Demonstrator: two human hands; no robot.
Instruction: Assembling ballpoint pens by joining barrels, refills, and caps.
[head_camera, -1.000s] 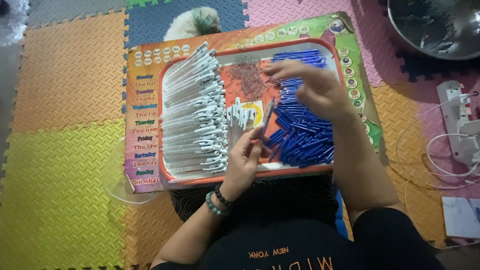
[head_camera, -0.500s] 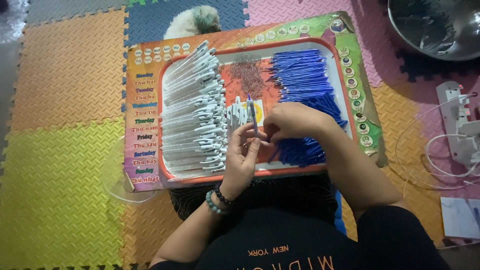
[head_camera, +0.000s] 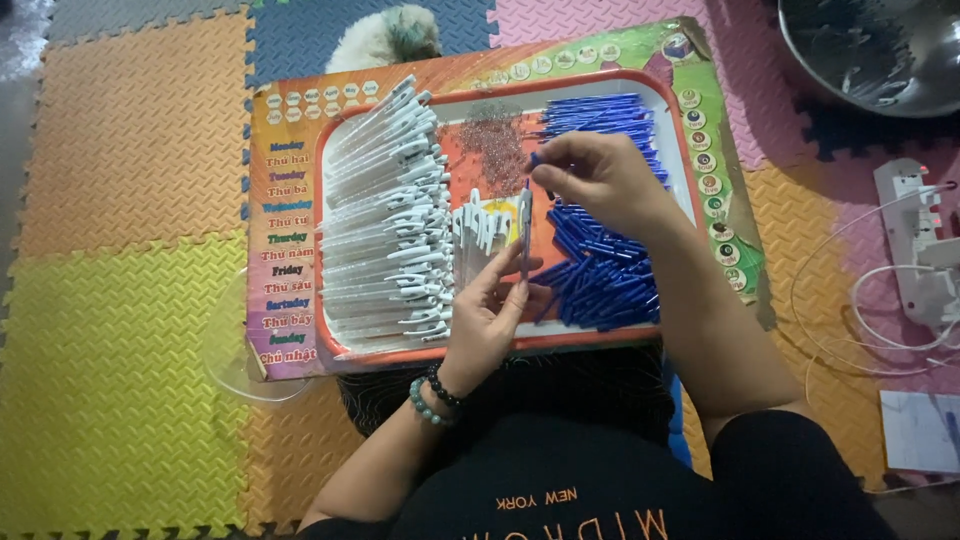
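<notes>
1. My left hand (head_camera: 490, 315) is raised palm-in, fingers curled loosely upward, its grip closed with thumb against fingertips.
2. My left wrist wears two bead bracelets, forearm angling in from lower left.
3. My right hand (head_camera: 592, 175) reaches forward, knuckles up, fingertips pinched together.
4. My right forearm slants down-right, elbow bent.

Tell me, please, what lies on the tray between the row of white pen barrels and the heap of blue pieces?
In the head view, a patch of tiny metal springs lies between the white pen barrels and the blue pieces, with the left hand nearer the tray's front.
</notes>
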